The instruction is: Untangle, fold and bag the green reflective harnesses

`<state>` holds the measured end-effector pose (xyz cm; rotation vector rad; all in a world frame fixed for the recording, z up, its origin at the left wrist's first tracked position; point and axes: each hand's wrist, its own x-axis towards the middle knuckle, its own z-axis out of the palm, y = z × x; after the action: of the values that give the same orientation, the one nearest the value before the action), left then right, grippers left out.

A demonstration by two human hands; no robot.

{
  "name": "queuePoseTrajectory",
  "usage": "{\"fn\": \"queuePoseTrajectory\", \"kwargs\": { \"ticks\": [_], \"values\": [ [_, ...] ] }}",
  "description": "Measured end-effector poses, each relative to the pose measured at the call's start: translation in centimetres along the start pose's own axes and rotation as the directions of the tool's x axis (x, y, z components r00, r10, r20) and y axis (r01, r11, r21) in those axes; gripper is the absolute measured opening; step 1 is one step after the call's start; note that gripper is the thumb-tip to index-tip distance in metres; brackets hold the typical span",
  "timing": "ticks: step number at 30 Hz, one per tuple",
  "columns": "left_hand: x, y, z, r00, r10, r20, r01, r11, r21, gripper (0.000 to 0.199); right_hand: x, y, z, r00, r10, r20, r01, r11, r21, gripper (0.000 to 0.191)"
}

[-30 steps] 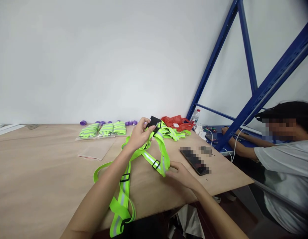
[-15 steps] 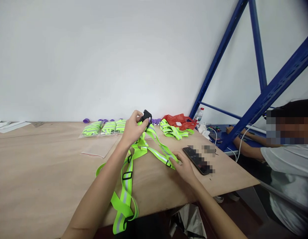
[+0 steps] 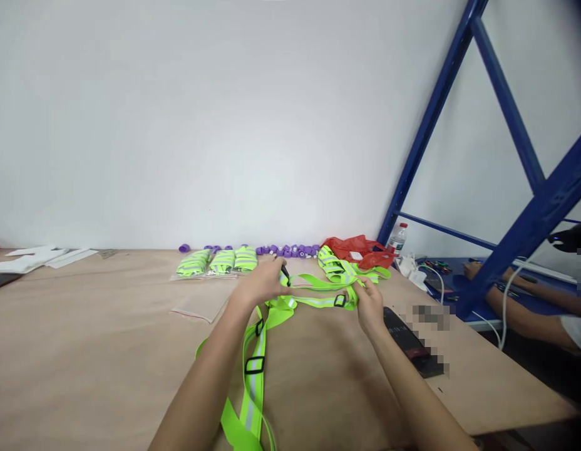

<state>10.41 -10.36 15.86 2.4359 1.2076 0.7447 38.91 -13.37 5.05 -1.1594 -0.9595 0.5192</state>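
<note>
A neon yellow-green reflective strap harness [image 3: 255, 401] with a grey stripe and black sliders trails over the table's near part. My left hand [image 3: 262, 283] is closed on its upper end, by a black buckle [image 3: 285, 273] that is partly hidden behind the fingers. Pinched in my right hand [image 3: 369, 303] is a looped end of the same strap, close to a black slider [image 3: 340, 300]. Two lengths of webbing run nearly level between the hands. Just left of my left forearm lies a flat clear zip bag [image 3: 201, 307].
Bagged straps [image 3: 193, 264] and small purple rolls [image 3: 290, 251] line the wall. Loose green straps [image 3: 335, 266] lie against a red plastic bag [image 3: 360, 249]. A phone [image 3: 407, 341] rests right of my right hand. Blue rack posts [image 3: 431, 119], a bottle [image 3: 397, 239] and another person's arms [image 3: 520, 316] are further right.
My left hand has lowered with the buckle. My right hand has lifted and drawn the strap end out to the right, pulling it straighter. The view has turned a little left.
</note>
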Motion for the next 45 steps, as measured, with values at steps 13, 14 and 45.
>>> {"fn": "queuePoseTrajectory", "kwargs": {
  "ticks": [13, 14, 45],
  "values": [
    [-0.2, 1.3, -1.2, 0.911, 0.271, 0.312, -0.091, 0.869, -0.487, 0.024, 0.5, 3.0, 2.8, 0.992, -0.119, 0.036, 0.124, 0.964, -0.236, 0.050],
    [0.0, 1.1, -1.0, 0.898, 0.296, 0.327, -0.087, 0.846, -0.526, 0.026, 0.2, 3.1, 3.0, 0.991, -0.125, 0.050, 0.134, 0.952, -0.274, 0.049],
    [2.6, 1.1, 7.0, 0.993, 0.104, 0.056, 0.012, 0.380, -0.925, 0.053, -3.7, -4.8, 4.6, 0.967, -0.214, 0.139, 0.225, 0.972, -0.068, 0.039]
  ]
}}
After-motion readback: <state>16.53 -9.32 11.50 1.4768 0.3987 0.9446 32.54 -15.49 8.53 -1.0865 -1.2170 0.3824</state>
